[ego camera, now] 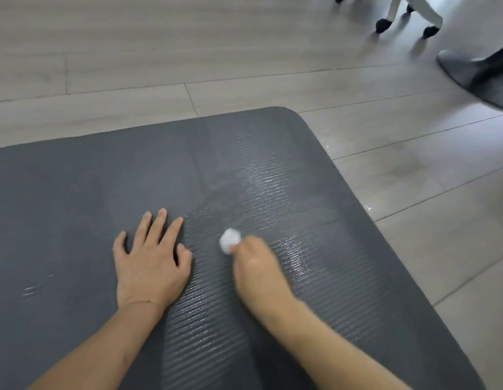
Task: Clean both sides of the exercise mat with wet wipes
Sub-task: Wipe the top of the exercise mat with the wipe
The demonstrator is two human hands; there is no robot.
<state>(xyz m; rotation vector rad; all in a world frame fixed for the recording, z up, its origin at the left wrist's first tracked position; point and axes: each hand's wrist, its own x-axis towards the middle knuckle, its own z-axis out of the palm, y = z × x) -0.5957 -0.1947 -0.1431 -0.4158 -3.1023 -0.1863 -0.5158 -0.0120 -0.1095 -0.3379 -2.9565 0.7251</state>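
I see the dark gray mat (104,192) lying flat on the wood floor (160,52), its round corner at the far right. Wet shiny streaks run down its ribbed middle. My right hand (256,266) pinches a small white balled-up wipe (230,240) and presses it on the mat; this hand looks blurry. My left hand (151,257) lies flat just beside it, fingers spread, palm on the mat. Chair wheels (382,25) and a dark round base (475,74) sit far off on the floor.
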